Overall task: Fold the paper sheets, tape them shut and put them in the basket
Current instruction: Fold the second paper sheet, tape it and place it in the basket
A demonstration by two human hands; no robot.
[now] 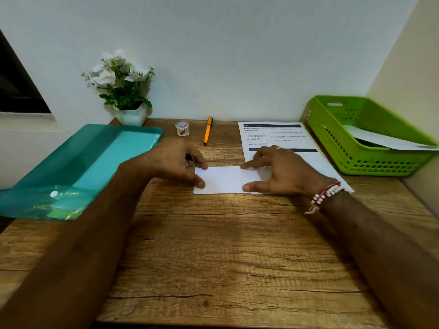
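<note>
A folded white paper sheet (pixel 224 180) lies flat on the wooden table (pixel 225 245). My left hand (pixel 177 162) rests on its left edge, thumb and a fingertip pressing the paper. My right hand (pixel 279 173) lies on its right end, index finger and thumb pressing it down. Under the right hand lies a printed sheet (pixel 275 136). The green basket (pixel 365 136) stands at the far right with a white paper (pixel 384 141) inside. A small tape roll (pixel 182 128) stands at the back of the table.
A teal plastic folder (pixel 78 172) covers the table's left side and overhangs its edge. An orange pen (pixel 207 130) lies beside the tape roll. A white pot of flowers (pixel 123 91) stands against the back wall.
</note>
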